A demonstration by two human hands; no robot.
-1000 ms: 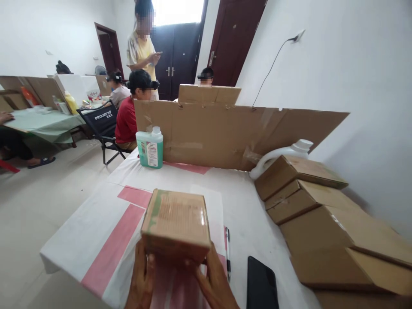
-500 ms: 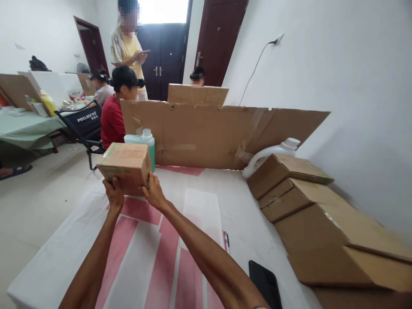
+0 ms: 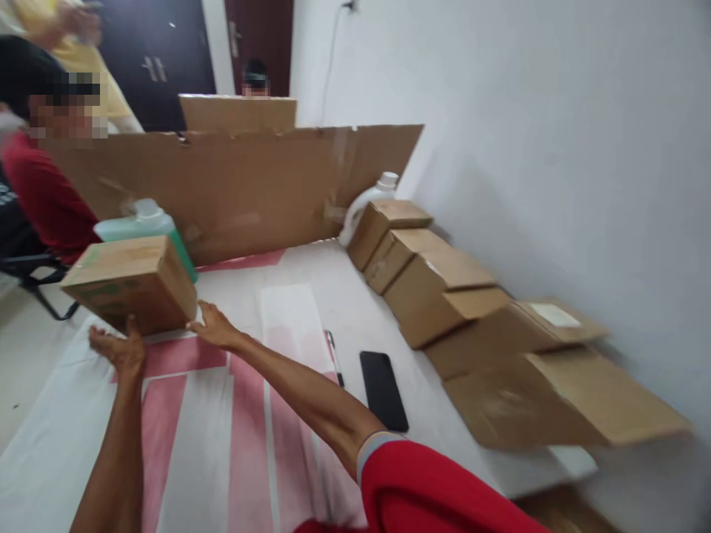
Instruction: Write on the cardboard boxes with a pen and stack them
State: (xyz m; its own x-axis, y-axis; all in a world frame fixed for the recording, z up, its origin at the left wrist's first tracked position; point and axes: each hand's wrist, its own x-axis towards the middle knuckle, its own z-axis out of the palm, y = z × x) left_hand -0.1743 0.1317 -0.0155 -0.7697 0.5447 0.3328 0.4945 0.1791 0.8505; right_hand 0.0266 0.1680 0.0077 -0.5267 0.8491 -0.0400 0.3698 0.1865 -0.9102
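Observation:
A cardboard box (image 3: 130, 285) with green print stands at the far left of the cloth-covered table, in front of a jug of green liquid (image 3: 149, 222). My left hand (image 3: 123, 349) is open at the box's near lower edge, palm up, its fingers spread; one fingertip overlaps the front face. By the lower right corner is my right hand (image 3: 215, 326), open with the fingers apart. Whether either hand still touches the cardboard, I cannot tell.
Several cardboard boxes (image 3: 414, 318) line the table's right side by the wall, with a white jug (image 3: 364, 207) behind them. A phone (image 3: 383, 391) and a pen (image 3: 334, 358) lie mid-table. An upright cardboard sheet (image 3: 261, 185) borders the back. A person in red (image 3: 47, 189) sits at left.
The box has gone from between my hands to resting on the table, and both hands have loosened. My view has swung right, showing more of the boxes by the wall.

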